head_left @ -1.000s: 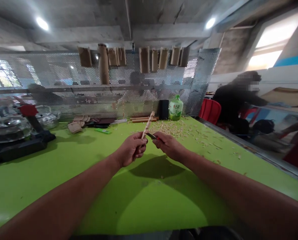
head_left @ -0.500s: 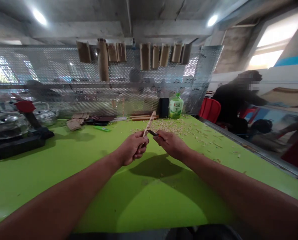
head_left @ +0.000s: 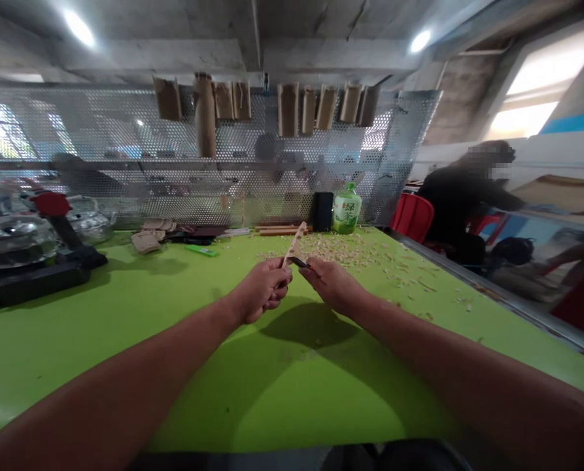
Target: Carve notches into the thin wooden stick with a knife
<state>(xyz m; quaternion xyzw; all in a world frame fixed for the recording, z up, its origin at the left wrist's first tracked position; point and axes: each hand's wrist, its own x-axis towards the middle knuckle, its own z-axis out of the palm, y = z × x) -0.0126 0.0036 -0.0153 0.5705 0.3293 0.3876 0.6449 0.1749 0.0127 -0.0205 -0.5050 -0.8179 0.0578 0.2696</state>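
Observation:
My left hand (head_left: pixel 262 291) is closed round the lower end of a thin, pale wooden stick (head_left: pixel 295 242), which tilts up and away above the table. In my right hand (head_left: pixel 338 282) is a carving knife (head_left: pixel 299 261) with a dark blade and a bit of red at the handle. The blade's tip meets the stick just above my left fingers. Most of the knife's handle is hidden in my right fist. Pale wood shavings (head_left: pixel 365 252) lie scattered on the green table (head_left: pixel 198 386) beyond and right of my hands.
A green-labelled bottle (head_left: pixel 346 210) and a black box (head_left: pixel 323 211) stand at the back, before a perforated metal screen (head_left: pixel 252 183). Glass teapots (head_left: pixel 14 239) and a black stand with a red top (head_left: pixel 51 203) are left. A person (head_left: pixel 458 196) sits at right beside a red chair (head_left: pixel 412 219).
The knife blade has shifted slightly against the stick. Both hands keep their hold in nearly the same place, and the view has moved a little.

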